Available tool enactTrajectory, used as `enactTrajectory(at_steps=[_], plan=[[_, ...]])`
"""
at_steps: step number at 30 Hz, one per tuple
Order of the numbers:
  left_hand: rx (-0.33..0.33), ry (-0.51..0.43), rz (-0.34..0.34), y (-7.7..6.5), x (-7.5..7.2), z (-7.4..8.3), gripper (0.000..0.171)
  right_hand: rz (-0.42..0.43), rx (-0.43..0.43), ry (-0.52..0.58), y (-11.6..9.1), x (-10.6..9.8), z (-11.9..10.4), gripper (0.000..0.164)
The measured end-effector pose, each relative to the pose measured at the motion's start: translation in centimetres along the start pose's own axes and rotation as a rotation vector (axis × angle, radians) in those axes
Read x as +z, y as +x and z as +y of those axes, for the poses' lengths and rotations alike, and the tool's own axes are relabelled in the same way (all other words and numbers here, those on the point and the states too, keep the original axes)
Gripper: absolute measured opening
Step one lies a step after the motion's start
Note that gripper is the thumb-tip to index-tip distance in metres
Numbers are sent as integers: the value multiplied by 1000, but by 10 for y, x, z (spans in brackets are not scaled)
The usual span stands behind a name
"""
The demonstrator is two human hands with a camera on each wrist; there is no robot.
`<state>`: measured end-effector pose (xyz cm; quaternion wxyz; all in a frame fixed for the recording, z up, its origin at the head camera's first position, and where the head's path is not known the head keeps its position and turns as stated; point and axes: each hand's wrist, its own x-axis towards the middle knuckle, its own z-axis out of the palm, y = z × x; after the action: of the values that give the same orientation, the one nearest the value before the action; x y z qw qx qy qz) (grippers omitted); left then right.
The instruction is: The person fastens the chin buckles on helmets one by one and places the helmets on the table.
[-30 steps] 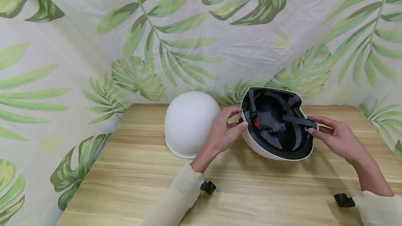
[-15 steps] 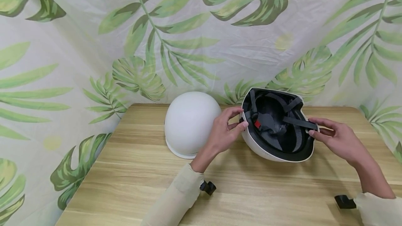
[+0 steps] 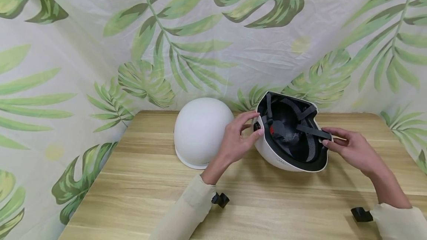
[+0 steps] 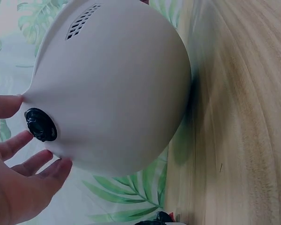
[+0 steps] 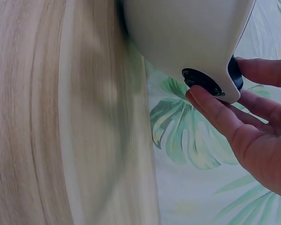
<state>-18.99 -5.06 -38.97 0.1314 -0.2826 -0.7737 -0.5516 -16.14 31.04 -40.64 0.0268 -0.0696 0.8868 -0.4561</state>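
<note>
In the head view a white helmet (image 3: 281, 158) lies upside down on the table, its black padded inside facing up and toward the camera. Dark straps (image 3: 313, 132) cross the opening, and a small red piece (image 3: 271, 130) shows among them. My left hand (image 3: 238, 136) holds the helmet's left rim between thumb and fingers, around a round black knob (image 4: 40, 124). On the opposite side, my right hand (image 3: 350, 147) pinches the rim where a strap is fixed. Its fingertips touch a black disc (image 5: 201, 80) on the outer shell.
A second white helmet (image 3: 203, 132) rests dome up on the wooden table (image 3: 140, 180), left of the held one and partly behind my left hand. A leaf-patterned cloth (image 3: 200, 40) hangs close behind the table's far edge.
The held helmet has turned slightly, its right side shifting left with my right hand. The black knob by my left hand and a vent on the near shell show more. The other helmet stays put.
</note>
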Motion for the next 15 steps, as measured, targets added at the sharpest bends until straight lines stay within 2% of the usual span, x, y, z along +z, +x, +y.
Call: enactTrajectory(at_steps=[4, 9, 15], plan=[[-35, 42, -13, 0, 0, 1, 50, -23, -39, -6, 0, -3, 4, 53], [-85, 20, -36, -1, 4, 4, 55, -78, -60, 34, -1, -4, 8, 54], [-46, 48, -32, 0, 7, 9, 51, -128, -34, 57, 1, 1, 11, 56]])
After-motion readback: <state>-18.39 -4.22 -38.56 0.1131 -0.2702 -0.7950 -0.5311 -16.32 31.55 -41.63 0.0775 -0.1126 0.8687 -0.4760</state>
